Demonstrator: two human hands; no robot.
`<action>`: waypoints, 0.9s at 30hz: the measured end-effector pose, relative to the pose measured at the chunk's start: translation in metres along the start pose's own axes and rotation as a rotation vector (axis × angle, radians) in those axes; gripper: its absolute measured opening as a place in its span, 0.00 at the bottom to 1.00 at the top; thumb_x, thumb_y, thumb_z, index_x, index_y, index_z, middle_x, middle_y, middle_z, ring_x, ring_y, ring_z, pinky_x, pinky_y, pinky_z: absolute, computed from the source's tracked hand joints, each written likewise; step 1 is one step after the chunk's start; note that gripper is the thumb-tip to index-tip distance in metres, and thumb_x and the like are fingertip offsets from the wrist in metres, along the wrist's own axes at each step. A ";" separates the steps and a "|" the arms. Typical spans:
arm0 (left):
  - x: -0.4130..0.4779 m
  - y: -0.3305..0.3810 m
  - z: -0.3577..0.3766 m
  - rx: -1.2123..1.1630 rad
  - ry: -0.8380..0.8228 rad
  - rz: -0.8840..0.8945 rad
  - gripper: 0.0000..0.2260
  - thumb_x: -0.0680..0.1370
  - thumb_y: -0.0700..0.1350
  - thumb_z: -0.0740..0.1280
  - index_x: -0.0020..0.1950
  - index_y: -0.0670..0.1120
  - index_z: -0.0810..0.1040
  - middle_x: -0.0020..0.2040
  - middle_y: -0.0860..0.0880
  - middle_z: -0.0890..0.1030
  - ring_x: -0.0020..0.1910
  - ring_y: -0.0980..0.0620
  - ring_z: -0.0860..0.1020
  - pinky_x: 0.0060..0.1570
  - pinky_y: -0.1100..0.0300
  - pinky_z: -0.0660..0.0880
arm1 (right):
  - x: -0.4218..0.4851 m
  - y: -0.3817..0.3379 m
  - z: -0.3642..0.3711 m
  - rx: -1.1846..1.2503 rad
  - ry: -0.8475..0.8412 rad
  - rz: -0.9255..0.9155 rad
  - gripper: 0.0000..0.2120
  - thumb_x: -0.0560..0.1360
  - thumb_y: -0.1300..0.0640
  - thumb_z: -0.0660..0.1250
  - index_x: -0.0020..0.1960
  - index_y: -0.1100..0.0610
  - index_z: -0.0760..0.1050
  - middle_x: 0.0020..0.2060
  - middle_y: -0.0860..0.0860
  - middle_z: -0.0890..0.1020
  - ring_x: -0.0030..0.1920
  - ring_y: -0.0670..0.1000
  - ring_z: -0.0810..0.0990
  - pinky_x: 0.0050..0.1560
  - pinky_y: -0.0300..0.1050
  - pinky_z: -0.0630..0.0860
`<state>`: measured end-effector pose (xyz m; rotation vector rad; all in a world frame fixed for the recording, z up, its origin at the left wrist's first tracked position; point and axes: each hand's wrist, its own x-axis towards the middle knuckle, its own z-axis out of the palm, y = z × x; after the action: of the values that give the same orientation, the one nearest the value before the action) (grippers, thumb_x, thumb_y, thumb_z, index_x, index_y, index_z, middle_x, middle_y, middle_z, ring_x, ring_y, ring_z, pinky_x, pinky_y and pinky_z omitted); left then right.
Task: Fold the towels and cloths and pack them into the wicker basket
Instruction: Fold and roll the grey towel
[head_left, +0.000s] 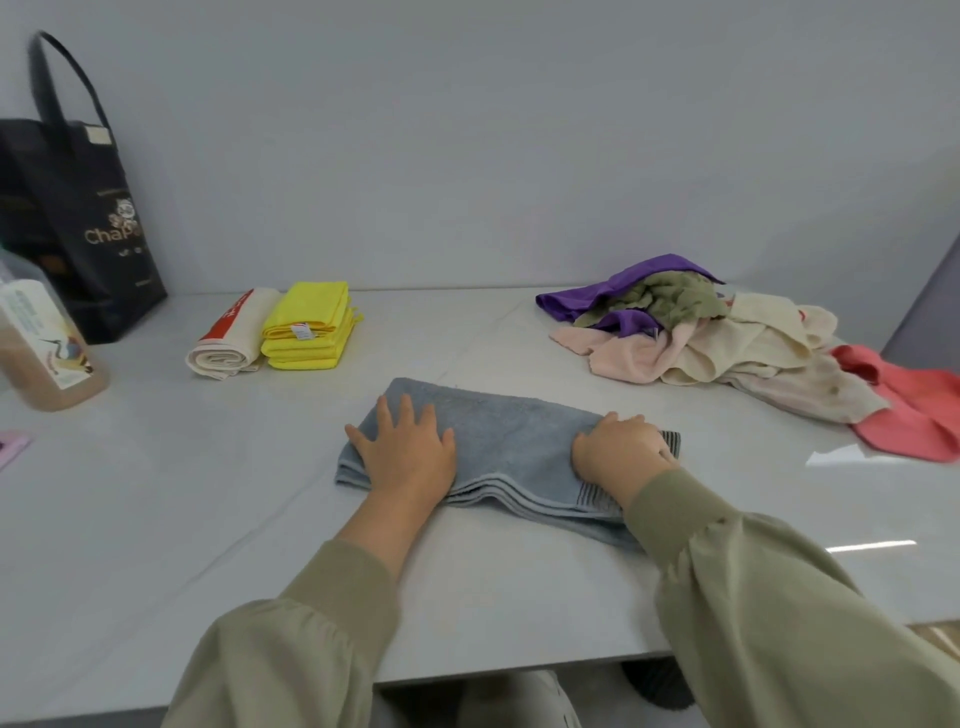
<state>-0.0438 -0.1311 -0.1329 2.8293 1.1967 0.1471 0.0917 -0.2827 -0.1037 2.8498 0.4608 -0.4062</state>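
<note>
Pale wall (467, 130) backs a glossy white table (519, 597), with a grey towel (519, 441) lying folded into a long band at its centre. The left hand (410, 452) rests flat on the towel's left part, fingers spread and straight. The right hand (618, 449) sits on the striped right end with fingers bent; whether they pinch the cloth cannot be told. The hands are apart, both touching the towel. Judgement: the step is a further fold of this band. Done well, the left hand anchors the layers while the right carries the striped end across, edges squared and the stacked near hems kept from slipping. Beyond and left of the towel lie folded yellow cloths (306, 327) beside a rolled cream towel (234, 338); beyond and right of it, an unfolded heap (717, 343). No wicker basket is in view.
</note>
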 end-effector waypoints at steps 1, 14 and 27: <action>0.000 -0.004 -0.002 0.001 0.000 -0.016 0.23 0.82 0.56 0.45 0.76 0.51 0.59 0.79 0.48 0.52 0.77 0.44 0.44 0.69 0.31 0.45 | -0.005 0.003 -0.002 -0.105 0.003 -0.039 0.25 0.80 0.52 0.47 0.75 0.58 0.59 0.72 0.59 0.65 0.69 0.63 0.66 0.60 0.60 0.74; 0.031 -0.020 0.004 -0.126 -0.209 0.260 0.26 0.82 0.60 0.45 0.79 0.56 0.44 0.79 0.53 0.41 0.78 0.47 0.42 0.72 0.38 0.43 | -0.029 0.004 -0.023 0.163 0.301 -0.709 0.19 0.82 0.48 0.52 0.66 0.57 0.68 0.64 0.56 0.72 0.63 0.57 0.71 0.63 0.52 0.68; 0.011 -0.003 0.007 -0.290 -0.162 0.523 0.31 0.79 0.63 0.52 0.78 0.51 0.53 0.79 0.54 0.48 0.77 0.54 0.41 0.75 0.48 0.42 | 0.002 -0.027 0.015 0.023 0.413 -0.540 0.25 0.81 0.43 0.45 0.72 0.55 0.62 0.72 0.54 0.65 0.72 0.55 0.60 0.72 0.59 0.51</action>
<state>-0.0371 -0.1212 -0.1393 2.7532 0.3507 0.1028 0.0806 -0.2608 -0.1227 2.7901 1.3167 0.1061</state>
